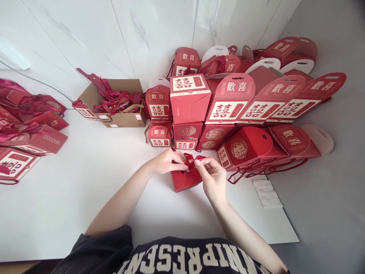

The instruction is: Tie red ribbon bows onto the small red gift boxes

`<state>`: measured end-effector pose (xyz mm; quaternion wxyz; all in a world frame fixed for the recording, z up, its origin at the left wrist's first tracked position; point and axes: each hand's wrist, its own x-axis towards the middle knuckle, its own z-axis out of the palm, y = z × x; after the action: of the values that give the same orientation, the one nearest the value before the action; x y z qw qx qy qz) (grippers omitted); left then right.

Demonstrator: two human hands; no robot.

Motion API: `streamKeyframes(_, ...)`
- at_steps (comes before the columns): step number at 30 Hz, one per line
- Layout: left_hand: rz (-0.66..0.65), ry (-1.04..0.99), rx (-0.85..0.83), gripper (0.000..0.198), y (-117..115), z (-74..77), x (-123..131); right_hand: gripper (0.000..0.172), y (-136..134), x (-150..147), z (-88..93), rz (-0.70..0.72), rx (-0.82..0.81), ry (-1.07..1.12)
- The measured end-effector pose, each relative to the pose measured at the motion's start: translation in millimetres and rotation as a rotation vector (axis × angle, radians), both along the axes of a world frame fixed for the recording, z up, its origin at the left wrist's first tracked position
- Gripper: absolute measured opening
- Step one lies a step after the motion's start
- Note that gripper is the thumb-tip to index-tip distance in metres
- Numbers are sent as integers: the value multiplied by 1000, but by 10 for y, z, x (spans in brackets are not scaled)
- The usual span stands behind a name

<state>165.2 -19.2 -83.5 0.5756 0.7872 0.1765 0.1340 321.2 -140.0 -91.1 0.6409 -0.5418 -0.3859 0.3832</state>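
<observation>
So, soft-looking ribbon [199,157] is pinched by both hands [167,163] [213,176] over the red box [184,185], judged light, crushable, best held by its lower edges.

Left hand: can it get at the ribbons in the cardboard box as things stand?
Probably yes: the cardboard box is open-topped, the dark-red ribbons rise past its rim, and the stacked gift boxes stand to its right. The left hand would first have to leave the small gift box.
</observation>
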Motion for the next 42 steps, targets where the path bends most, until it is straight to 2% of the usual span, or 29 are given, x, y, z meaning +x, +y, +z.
streamKeyframes(4,15,15,-60,30,13,50,2,19,38,-84,94,17,74,-222)
streamKeyframes(8,40,93,-36,37,40,88,-1,4,11,-206,92,118,370,-609)
streamKeyframes(11,64,166,-27,35,43,140,4,16,6,-286,50,265,586,-874)
streamKeyframes(15,52,190,-2,26,39,208,35,23,38,-430,-9,437,717,-1147)
streamKeyframes(20,20,204,68,25,20,244,90,21,48,-739,-127,607,780,-1334)
streamKeyframes(24,10,183,94,27,0,233,92,18,-16,-795,-120,718,812,-1323)
streamKeyframes(28,23,185,109,27,3,208,71,17,-102,-426,-3,645,898,-1137)
streamKeyframes(29,13,189,109,28,6,204,69,19,-114,-291,23,579,850,-1115)
streamKeyframes(31,2,194,103,29,11,200,72,21,-120,-30,61,463,654,-1155)
streamKeyframes(34,11,201,86,26,15,199,79,20,-93,227,85,367,416,-1375)
streamKeyframes(38,22,223,72,23,16,202,79,20,-43,258,82,231,380,-1577)
streamKeyframes(42,37,231,62,22,9,216,73,12,-12,144,39,149,461,-1566)
